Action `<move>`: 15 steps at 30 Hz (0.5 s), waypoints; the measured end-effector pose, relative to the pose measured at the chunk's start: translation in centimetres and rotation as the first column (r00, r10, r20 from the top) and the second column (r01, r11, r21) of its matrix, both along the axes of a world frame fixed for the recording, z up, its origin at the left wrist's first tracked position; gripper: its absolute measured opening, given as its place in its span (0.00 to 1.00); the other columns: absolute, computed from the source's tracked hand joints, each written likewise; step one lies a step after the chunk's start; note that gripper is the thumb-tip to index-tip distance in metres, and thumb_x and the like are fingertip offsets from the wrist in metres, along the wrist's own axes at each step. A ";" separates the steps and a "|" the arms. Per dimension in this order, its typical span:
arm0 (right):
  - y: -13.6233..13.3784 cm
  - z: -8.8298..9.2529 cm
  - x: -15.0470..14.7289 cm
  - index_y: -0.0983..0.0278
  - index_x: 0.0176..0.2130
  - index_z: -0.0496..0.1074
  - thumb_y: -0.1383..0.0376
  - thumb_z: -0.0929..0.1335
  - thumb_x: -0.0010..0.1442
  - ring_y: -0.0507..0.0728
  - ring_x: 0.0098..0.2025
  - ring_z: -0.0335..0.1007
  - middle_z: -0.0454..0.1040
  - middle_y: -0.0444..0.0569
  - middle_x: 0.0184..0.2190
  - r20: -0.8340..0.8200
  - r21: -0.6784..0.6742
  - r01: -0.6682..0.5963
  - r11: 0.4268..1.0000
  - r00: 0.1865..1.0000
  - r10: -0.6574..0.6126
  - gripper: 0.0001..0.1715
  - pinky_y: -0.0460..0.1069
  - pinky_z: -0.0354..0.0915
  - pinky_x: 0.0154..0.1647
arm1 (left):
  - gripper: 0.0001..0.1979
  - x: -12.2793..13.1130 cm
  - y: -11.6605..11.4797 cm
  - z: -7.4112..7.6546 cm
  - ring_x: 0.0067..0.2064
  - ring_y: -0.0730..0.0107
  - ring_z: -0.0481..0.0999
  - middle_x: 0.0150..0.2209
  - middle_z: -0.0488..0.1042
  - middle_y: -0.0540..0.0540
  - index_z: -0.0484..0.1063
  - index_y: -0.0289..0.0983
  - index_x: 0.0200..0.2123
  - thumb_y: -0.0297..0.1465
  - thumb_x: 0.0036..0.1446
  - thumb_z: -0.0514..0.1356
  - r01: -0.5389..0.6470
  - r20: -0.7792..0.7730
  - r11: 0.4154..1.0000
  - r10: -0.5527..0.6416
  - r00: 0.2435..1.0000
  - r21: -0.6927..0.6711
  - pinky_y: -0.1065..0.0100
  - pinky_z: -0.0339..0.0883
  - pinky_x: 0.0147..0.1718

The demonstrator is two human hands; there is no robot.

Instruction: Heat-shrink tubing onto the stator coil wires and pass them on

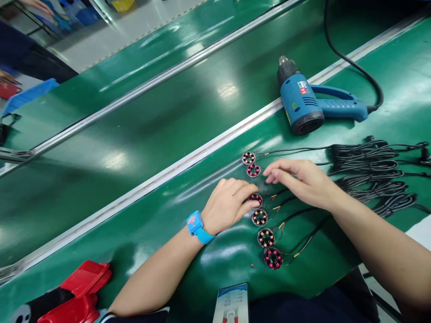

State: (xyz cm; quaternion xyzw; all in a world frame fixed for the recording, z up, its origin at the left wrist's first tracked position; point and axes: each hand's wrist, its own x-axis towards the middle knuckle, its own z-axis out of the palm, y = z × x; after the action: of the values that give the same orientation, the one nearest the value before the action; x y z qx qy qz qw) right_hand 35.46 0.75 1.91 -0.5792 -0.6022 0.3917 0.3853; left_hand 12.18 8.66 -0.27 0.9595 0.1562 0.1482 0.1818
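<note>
A row of several motor stators, small rings with red or copper coils, lies on the green mat, each wired to a black cable. My left hand (229, 204), with a blue wrist strap (198, 226), has its thumb and fingers around a red-coiled stator (257, 198), partly covering it. My right hand (303, 181) hovers just right of another red stator (253, 170), fingers bent together; whether a thin wire is between them is hidden. Above that lies a copper stator (248, 158). Nearer me are two more copper ones (259, 217) and a red one (273, 258).
A blue heat gun (303, 103) lies at the upper right, its cord trailing back. Bundled black cables (367, 166) fill the right side. Red plastic bins (84, 278) sit lower left, beside a metal rail (188, 157). A person (30, 54) stands across the bench.
</note>
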 end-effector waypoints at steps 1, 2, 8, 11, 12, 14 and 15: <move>0.1 0.1 0.1 0.63 0.44 0.75 0.61 0.62 0.70 0.56 0.39 0.73 0.76 0.45 0.37 0.027 0.088 0.081 0.993 0.996 -0.083 0.13 0.48 0.67 0.42 | 0.18 0.1 0.2 -0.1 0.43 0.64 0.71 0.45 0.74 0.45 0.68 0.38 0.53 0.44 0.71 0.49 -0.068 0.015 0.998 0.068 0.998 -0.004 0.62 0.60 0.40; 0.2 0.2 0.2 0.63 0.43 0.74 0.62 0.62 0.70 0.56 0.40 0.73 0.75 0.45 0.38 0.053 0.160 0.141 0.977 0.987 -0.151 0.12 0.48 0.67 0.44 | 0.18 0.3 0.5 -0.3 0.44 0.63 0.71 0.45 0.74 0.44 0.67 0.39 0.55 0.43 0.71 0.50 -0.130 0.018 0.991 0.130 0.991 0.005 0.62 0.60 0.41; 1.3 -0.8 -0.5 0.63 0.48 0.71 0.67 0.62 0.69 0.55 0.45 0.72 0.74 0.45 0.44 0.265 0.320 0.003 0.947 0.960 -0.093 0.11 0.48 0.65 0.48 | 0.15 1.1 1.3 -0.8 0.44 0.60 0.69 0.46 0.70 0.44 0.71 0.42 0.53 0.41 0.69 0.54 -0.208 -0.044 0.976 0.210 0.977 0.062 0.60 0.62 0.41; 1.6 -1.6 -0.9 0.64 0.46 0.72 0.66 0.60 0.70 0.55 0.41 0.71 0.74 0.46 0.41 0.335 0.268 -0.069 0.961 0.942 -0.026 0.13 0.48 0.63 0.43 | 0.13 1.1 1.1 -0.9 0.46 0.60 0.70 0.49 0.71 0.43 0.73 0.40 0.46 0.41 0.68 0.56 -0.179 -0.019 0.981 0.181 0.983 0.080 0.60 0.62 0.42; 1.6 -1.8 -1.0 0.64 0.44 0.72 0.65 0.59 0.70 0.56 0.39 0.71 0.74 0.46 0.40 0.355 0.229 -0.077 0.970 0.935 -0.010 0.14 0.49 0.63 0.42 | 0.12 1.0 1.0 -0.9 0.48 0.60 0.70 0.50 0.71 0.43 0.73 0.40 0.45 0.41 0.67 0.57 -0.160 -0.013 0.982 0.162 0.987 0.097 0.60 0.62 0.43; 1.6 -1.9 -0.9 0.64 0.39 0.72 0.63 0.58 0.71 0.57 0.37 0.70 0.73 0.48 0.36 0.384 0.136 -0.092 0.986 0.923 0.033 0.17 0.50 0.61 0.40 | 0.12 1.0 0.9 -0.8 0.49 0.61 0.71 0.52 0.72 0.44 0.73 0.39 0.45 0.40 0.68 0.57 -0.117 -0.005 0.983 0.119 0.993 0.140 0.60 0.61 0.44; 1.6 -1.8 -0.8 0.64 0.36 0.72 0.61 0.57 0.71 0.57 0.36 0.69 0.73 0.49 0.34 0.386 0.093 -0.099 0.991 0.921 0.056 0.19 0.50 0.60 0.40 | 0.11 1.0 0.9 -0.7 0.49 0.61 0.71 0.52 0.73 0.45 0.72 0.39 0.45 0.39 0.68 0.56 -0.099 -0.002 0.982 0.101 0.995 0.163 0.60 0.61 0.44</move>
State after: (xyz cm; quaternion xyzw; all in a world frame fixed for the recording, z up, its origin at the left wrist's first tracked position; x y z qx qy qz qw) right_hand 34.62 2.34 0.06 -0.5981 -0.7090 0.2520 0.2760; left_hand 13.13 9.54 -0.94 0.9628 0.1925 0.1645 0.0944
